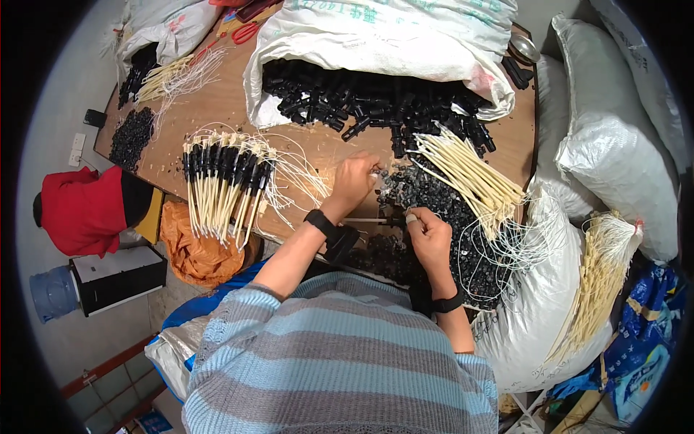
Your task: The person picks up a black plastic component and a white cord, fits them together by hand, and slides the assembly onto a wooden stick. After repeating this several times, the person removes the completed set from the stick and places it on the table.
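Observation:
My left hand [356,179] is closed in a pinch above the table, close to a pile of small black parts [463,239]. What its fingertips hold, if anything, is too small to name. Nearer to me, my right hand [431,235] is closed too, its fingertips beside a dark piece at the end of a thin cream rod [365,220]. Whether the fingers grip that piece cannot be made out. Right of the hands, a bundle of cream rods with thin white wires [473,177] lies across the pile. To the left is a row of rods with black sleeves fitted [224,181].
A white woven sack [383,36] spills black tubular parts [347,98] at the back of the table. Red-handled scissors [246,32] lie at the back left. Stuffed white sacks [607,108] crowd the right side, one carrying more wired rods [596,282]. An orange bag [199,242] stands left.

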Action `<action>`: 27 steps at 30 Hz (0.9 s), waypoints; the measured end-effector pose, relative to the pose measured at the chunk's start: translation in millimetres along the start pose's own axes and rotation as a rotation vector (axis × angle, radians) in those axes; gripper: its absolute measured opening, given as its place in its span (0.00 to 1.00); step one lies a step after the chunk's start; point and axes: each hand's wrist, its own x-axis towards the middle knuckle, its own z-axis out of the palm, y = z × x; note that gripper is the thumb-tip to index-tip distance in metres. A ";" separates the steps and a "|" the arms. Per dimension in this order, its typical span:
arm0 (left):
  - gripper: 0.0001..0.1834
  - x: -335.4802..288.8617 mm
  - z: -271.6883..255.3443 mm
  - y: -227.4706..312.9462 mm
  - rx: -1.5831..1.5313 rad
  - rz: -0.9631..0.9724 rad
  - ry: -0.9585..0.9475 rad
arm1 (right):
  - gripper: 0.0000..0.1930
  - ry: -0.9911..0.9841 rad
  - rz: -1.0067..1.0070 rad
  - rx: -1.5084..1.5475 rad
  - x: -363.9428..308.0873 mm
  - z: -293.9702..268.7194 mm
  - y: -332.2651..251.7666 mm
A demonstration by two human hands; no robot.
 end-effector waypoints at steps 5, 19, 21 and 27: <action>0.11 -10.0 -11.6 41.3 -0.284 -0.132 -0.102 | 0.06 0.047 0.105 0.027 9.7 -0.1 6.5; 0.08 -28.9 -19.5 70.4 -0.550 -0.420 -0.151 | 0.07 0.234 -0.407 -0.315 2.9 20.5 -6.8; 0.08 -31.7 -21.4 63.9 -0.453 -0.345 -0.096 | 0.07 0.139 -0.313 -0.060 0.1 15.1 -11.3; 0.17 -25.9 -37.6 77.0 -0.236 0.181 -0.094 | 0.08 -0.226 0.247 1.256 6.9 -9.7 -9.9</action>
